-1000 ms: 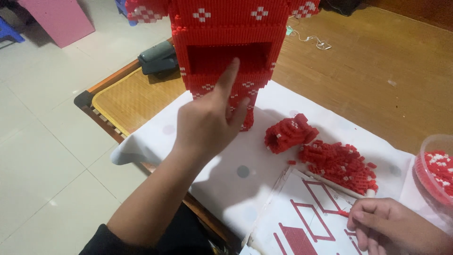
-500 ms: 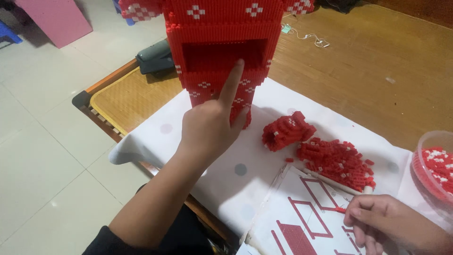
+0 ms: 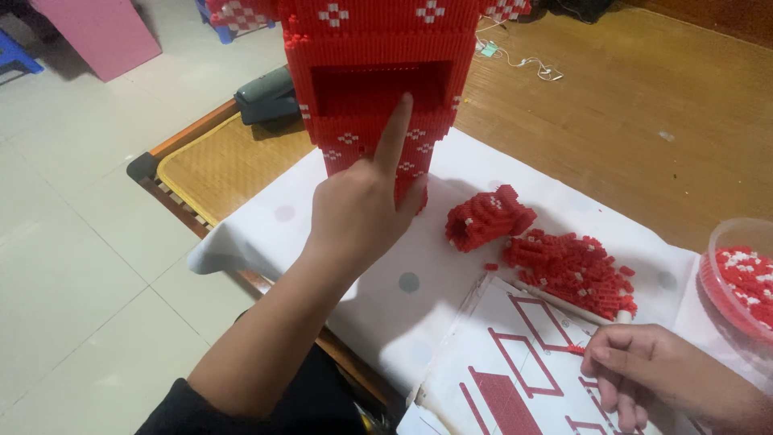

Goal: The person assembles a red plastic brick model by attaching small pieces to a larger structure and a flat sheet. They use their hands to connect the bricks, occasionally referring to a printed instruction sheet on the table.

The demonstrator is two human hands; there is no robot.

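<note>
I've got my left hand (image 3: 358,213) up w/ one index finger stretched out, other fingers curled in, gripping nothing; fingertip sits at the lower edge of the rectangular opening in the big red brick model (image 3: 374,76), which stands at the far end of the white cloth (image 3: 386,306). Right hand (image 3: 656,374) lies flat, fingers loosely bent, on the instruction sheet (image 3: 515,379), holding nothing. Beside it: one small built red piece (image 3: 487,217), one loose pile of red bricks (image 3: 573,270), one pink bowl (image 3: 737,282) of bricks.
</note>
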